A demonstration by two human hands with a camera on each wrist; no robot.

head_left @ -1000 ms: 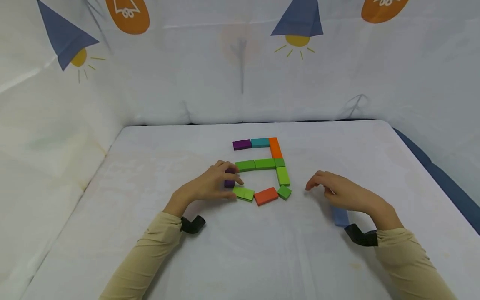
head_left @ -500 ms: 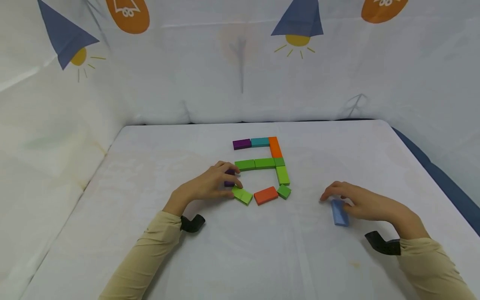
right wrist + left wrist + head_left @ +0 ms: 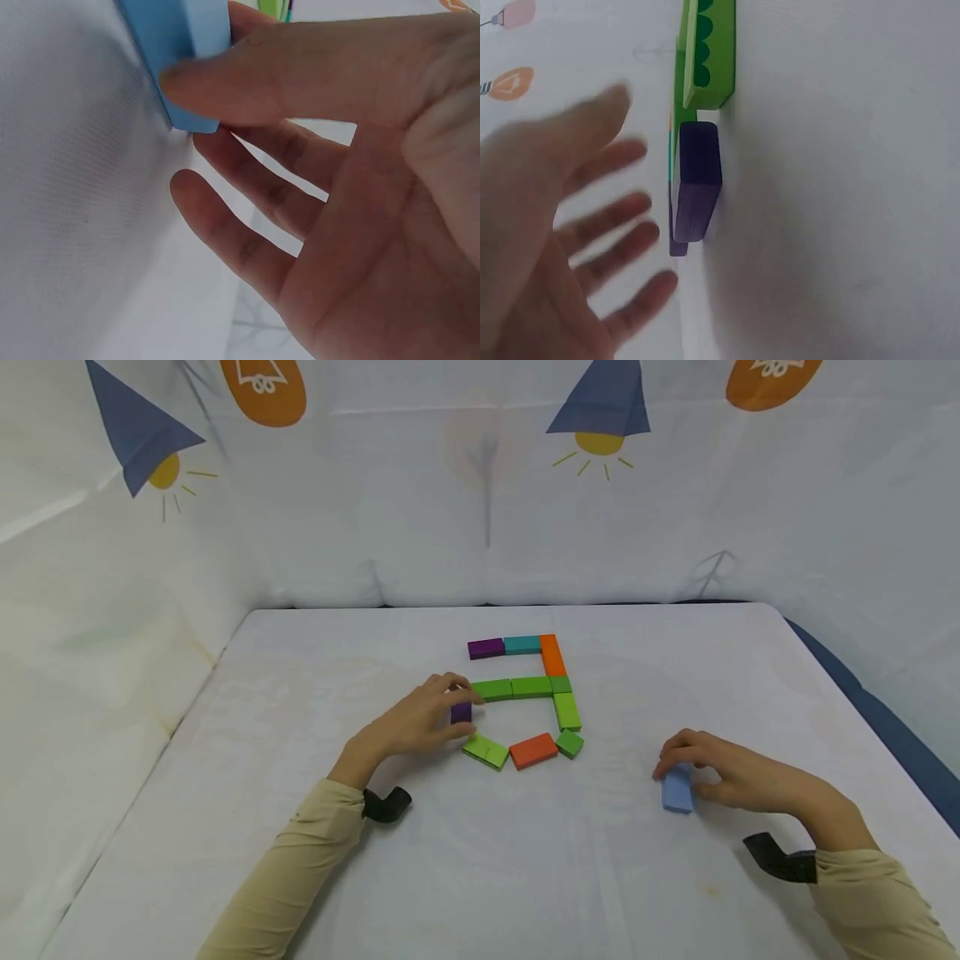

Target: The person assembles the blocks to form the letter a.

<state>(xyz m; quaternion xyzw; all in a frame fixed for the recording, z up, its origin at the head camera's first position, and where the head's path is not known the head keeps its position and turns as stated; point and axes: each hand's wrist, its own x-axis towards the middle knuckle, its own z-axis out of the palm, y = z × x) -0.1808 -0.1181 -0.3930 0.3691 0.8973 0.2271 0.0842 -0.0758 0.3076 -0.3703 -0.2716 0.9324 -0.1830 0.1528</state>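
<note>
My left hand [image 3: 408, 720] hovers at the left of the block figure, fingers loosely spread around a dark purple block [image 3: 461, 712]. In the left wrist view a gap shows between those fingers and the purple block [image 3: 697, 180]. Just below it lies a light green block [image 3: 486, 751], set at a slant; its side carries dark green scallops in the left wrist view. Over at the right, my right hand [image 3: 742, 777] pinches a blue block [image 3: 677, 789] on the table. The thumb presses one side of the blue block [image 3: 206, 26] in the right wrist view.
The figure continues with a red block [image 3: 533, 751], a small green block [image 3: 570, 744], green bars [image 3: 531, 687], an orange block [image 3: 551, 655], a teal block [image 3: 522, 646] and another purple block [image 3: 486, 649]. A white cloth wall [image 3: 420, 527] rises behind the white table [image 3: 337, 643].
The light green block has turned to a slant, and my left hand has lifted off it slightly upward. My right hand has moved right and toward me, and taken hold of the blue block.
</note>
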